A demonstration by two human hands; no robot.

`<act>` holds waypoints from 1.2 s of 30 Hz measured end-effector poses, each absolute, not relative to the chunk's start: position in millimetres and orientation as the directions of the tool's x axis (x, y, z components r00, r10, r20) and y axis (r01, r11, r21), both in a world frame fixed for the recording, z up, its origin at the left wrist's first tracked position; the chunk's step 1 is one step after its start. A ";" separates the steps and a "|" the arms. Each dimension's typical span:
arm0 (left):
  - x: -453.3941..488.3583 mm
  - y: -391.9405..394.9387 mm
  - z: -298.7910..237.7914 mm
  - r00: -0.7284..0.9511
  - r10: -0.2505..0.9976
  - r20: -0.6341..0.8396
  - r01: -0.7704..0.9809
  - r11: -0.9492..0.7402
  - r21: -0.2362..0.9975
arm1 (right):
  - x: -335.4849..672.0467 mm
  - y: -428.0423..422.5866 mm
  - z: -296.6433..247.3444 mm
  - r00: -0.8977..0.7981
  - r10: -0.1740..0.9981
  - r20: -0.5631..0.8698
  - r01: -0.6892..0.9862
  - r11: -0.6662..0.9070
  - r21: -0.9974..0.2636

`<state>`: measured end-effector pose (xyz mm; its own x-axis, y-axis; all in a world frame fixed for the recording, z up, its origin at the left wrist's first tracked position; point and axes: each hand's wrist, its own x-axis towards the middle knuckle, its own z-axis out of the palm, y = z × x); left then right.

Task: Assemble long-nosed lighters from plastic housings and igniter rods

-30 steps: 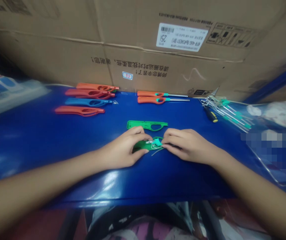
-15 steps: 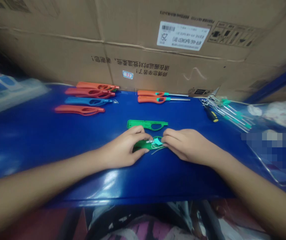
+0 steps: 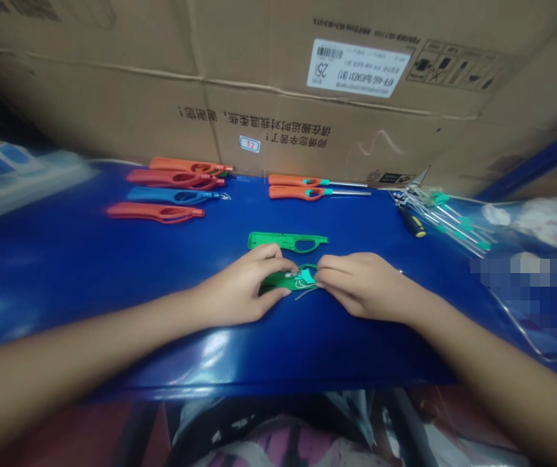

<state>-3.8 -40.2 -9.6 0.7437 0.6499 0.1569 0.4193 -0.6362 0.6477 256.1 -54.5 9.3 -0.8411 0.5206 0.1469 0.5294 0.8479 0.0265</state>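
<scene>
On the blue table (image 3: 64,272) my left hand (image 3: 239,288) is closed around a green lighter shell (image 3: 283,281) that lies flat. My right hand (image 3: 360,285) pinches a small teal-and-metal part with thin wires (image 3: 304,277) at the shell's right end. The fingertips of both hands nearly meet over it. A second green shell half (image 3: 288,242) lies just behind my hands, untouched.
Red, orange and blue lighter bodies (image 3: 166,194) lie at the back left. Two orange lighters with metal tubes (image 3: 314,187) lie at the back middle. A pile of metal tubes with teal ends (image 3: 446,217) and a screwdriver (image 3: 412,222) sit at right. A large cardboard box (image 3: 278,84) walls the back.
My right hand's fingers have crept slightly left onto the small part. Both hands otherwise stay in place on the green shell.
</scene>
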 end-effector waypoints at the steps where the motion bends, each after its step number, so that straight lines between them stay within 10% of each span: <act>1: -3.9 -40.2 -9.7 0.745 0.649 0.158 0.420 -0.639 0.645 | 256.1 -54.7 9.7 -0.841 0.522 0.140 0.530 0.848 0.025; 13: -3.0 -43.8 -11.9 0.822 0.515 0.244 0.398 -0.825 0.401 | 252.4 -59.1 14.0 -0.862 0.495 0.104 0.506 0.850 0.145; 19: -1.0 -47.5 -3.7 0.871 0.466 0.156 0.450 -0.884 0.125 | 257.7 -58.9 16.4 -0.797 0.572 0.194 0.577 0.816 -0.035; 36: -2.6 -48.8 -2.8 0.874 0.463 0.148 0.463 -0.885 0.038 | 258.8 -52.7 4.0 -0.813 0.559 0.165 0.509 0.819 -0.264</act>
<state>-2.6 -48.8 -2.8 0.8737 0.4634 0.1483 0.4632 -0.8855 0.0380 258.8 -52.7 4.0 -0.8128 0.5587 0.1651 0.5093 0.8190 -0.2643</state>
